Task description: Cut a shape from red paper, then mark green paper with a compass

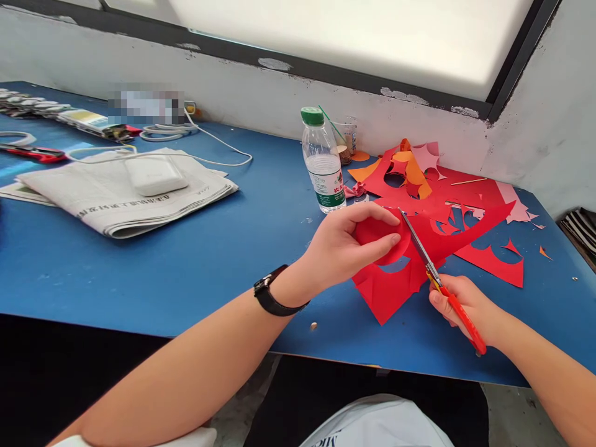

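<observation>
Red paper [382, 304] and scissors [421, 250] over the blue table [261, 261].
Left hand [342, 245] pinches the paper's rounded part between thumb and fingers; right hand [468, 304] grips the scissors' handles, fingers curled, blades at the curved edge.

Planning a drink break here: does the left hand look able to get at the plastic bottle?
Probably yes: the plastic bottle stands just beyond the left hand, with nothing visible between them. The hand pinches red paper, though, and would likely need to let go first.
</observation>
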A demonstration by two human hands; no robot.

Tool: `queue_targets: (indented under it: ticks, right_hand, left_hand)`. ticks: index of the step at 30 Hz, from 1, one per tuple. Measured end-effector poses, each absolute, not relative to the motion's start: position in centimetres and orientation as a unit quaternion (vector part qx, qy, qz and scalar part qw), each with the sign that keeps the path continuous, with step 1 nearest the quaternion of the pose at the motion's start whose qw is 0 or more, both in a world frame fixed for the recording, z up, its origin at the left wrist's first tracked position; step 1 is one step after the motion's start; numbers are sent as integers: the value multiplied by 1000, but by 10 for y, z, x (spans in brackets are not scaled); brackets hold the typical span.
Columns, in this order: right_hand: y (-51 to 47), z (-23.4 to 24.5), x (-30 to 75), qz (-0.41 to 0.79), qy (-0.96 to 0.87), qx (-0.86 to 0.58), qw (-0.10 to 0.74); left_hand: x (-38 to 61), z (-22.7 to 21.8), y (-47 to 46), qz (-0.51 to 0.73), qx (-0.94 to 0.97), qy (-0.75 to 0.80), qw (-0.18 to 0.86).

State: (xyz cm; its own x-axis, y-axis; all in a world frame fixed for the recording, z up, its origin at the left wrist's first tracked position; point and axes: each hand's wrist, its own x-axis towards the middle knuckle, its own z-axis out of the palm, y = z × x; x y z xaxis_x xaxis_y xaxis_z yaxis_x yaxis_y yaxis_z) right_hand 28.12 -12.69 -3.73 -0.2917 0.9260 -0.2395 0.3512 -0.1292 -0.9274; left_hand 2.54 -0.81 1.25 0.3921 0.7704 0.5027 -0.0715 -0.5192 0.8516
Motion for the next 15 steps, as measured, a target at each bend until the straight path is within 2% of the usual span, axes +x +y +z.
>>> queue_targets:
  ticks: [15]
  right_hand:
    - [-126,-25,275,531,-595,-554,239]
  left_hand:
    - [24,15,-7,467,752,232,403]
